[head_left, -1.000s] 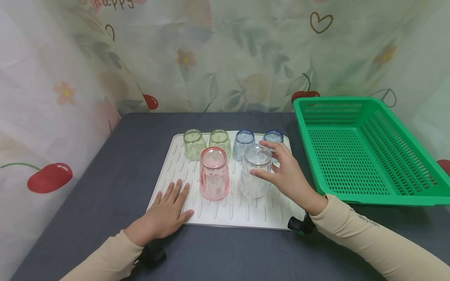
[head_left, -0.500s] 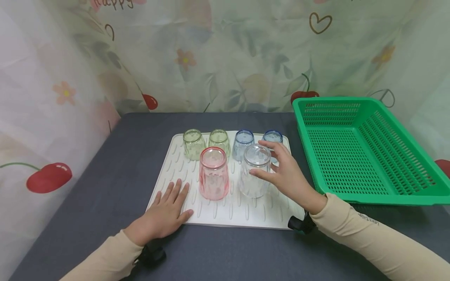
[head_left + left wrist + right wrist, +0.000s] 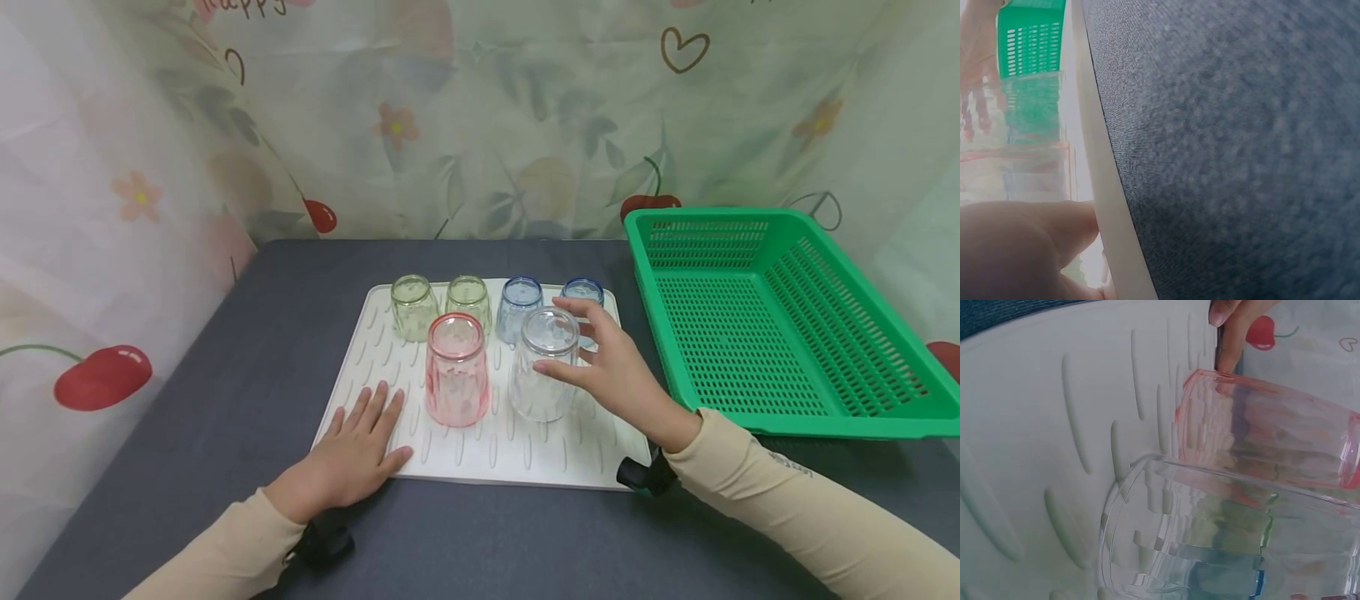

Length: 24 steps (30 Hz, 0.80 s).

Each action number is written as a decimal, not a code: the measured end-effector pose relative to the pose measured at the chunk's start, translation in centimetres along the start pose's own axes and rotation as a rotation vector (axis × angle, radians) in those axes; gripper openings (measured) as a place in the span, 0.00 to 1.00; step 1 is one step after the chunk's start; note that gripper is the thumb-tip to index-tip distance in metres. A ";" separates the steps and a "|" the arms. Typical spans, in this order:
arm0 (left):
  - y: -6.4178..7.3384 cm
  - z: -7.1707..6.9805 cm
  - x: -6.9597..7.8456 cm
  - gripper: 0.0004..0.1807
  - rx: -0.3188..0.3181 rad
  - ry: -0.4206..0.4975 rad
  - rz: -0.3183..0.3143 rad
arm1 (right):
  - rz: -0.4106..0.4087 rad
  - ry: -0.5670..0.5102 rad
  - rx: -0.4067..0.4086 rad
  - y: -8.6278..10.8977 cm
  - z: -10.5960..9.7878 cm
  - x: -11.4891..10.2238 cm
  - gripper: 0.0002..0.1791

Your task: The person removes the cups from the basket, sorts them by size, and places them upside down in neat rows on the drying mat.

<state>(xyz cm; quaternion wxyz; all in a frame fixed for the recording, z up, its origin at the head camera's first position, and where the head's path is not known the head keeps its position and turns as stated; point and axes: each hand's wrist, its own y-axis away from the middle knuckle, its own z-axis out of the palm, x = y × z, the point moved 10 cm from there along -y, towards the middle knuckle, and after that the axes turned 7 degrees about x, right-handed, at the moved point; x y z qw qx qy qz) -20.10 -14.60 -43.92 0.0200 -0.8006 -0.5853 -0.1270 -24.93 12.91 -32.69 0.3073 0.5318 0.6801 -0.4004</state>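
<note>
An upturned clear glass (image 3: pixel 534 396) stands on the right of a white ridged drying mat (image 3: pixel 517 462). My right hand (image 3: pixel 618 379) holds it near its raised base, thumb in front and fingers at the far side. To its left is an upturned pink glass (image 3: pixel 457 387), which nothing touches. My left hand (image 3: pixel 351 457) lies flat on the mat's left front part, fingers spread. In the right wrist view the clear glass (image 3: pixel 1210 531) is close up, with the pink glass (image 3: pixel 1272 431) beyond. The left wrist view shows the left thumb and the mat's edge (image 3: pixel 1100 187).
Behind stand two small green glasses (image 3: pixel 414 312) and two small blue glasses (image 3: pixel 517 310), all upturned; the right blue one is partly hidden by my hand. A green perforated basket (image 3: pixel 817 426) sits at the right. Dark cloth (image 3: pixel 480 542) covers the table.
</note>
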 end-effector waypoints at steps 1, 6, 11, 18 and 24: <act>-0.1 0.0 0.0 0.43 0.001 -0.004 0.001 | 0.002 -0.002 -0.002 0.0 0.0 0.0 0.43; -0.3 0.2 -0.2 0.43 0.003 -0.017 0.003 | 0.007 0.000 -0.014 -0.1 0.0 0.0 0.44; 0.0 -0.5 0.2 0.44 -0.010 -0.017 0.001 | 0.001 0.015 -0.013 -0.1 0.1 0.0 0.45; 0.2 -3.7 1.1 0.44 0.022 -0.033 0.013 | 0.000 0.020 -0.023 -0.1 -0.1 -0.1 0.45; 0.3 -8.6 1.9 0.45 0.119 -0.028 0.010 | -0.019 0.021 -0.009 0.0 -1.0 -0.9 0.44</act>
